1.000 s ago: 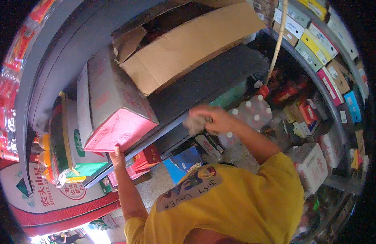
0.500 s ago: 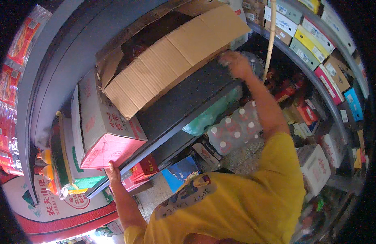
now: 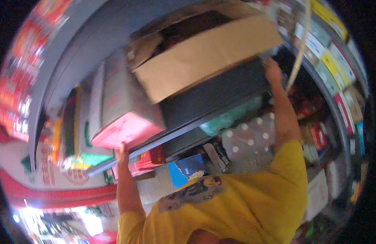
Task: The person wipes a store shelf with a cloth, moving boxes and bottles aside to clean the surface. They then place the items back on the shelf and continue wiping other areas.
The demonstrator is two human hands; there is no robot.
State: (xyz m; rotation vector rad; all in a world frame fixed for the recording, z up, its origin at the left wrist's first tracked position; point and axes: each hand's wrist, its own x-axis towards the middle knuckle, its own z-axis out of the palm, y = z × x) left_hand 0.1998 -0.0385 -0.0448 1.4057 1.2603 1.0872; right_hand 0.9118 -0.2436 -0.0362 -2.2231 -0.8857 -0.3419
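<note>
My left hand (image 3: pixel 122 153) touches the lower front corner of a grey-and-pink carton (image 3: pixel 127 128), at the shelf's front edge. Its thumb points up; the other fingers are hidden. That carton stands on a dark shelf (image 3: pixel 220 91). To its right lies a long brown cardboard box (image 3: pixel 208 61) with its top gaping and a dark inside; its contents cannot be made out. My right hand (image 3: pixel 272 71) is raised at the shelf's right end, just below the brown box's right corner. Motion smears its fingers, so its grip is unclear.
Below the shelf are a green plastic bag (image 3: pixel 228 120), a wrapped pack of bottles (image 3: pixel 249 138), a blue box (image 3: pixel 188 168) and red boxes (image 3: pixel 151 158). A bamboo pole (image 3: pixel 299 53) stands at the right, before shelved shoeboxes (image 3: pixel 334 65). Red packets (image 3: pixel 23 77) hang at left.
The view has turned, shifting the scene rightward. My right hand has turned its fingers upward and come slightly closer to the brown box's right corner. My left hand stays at the carton's corner.
</note>
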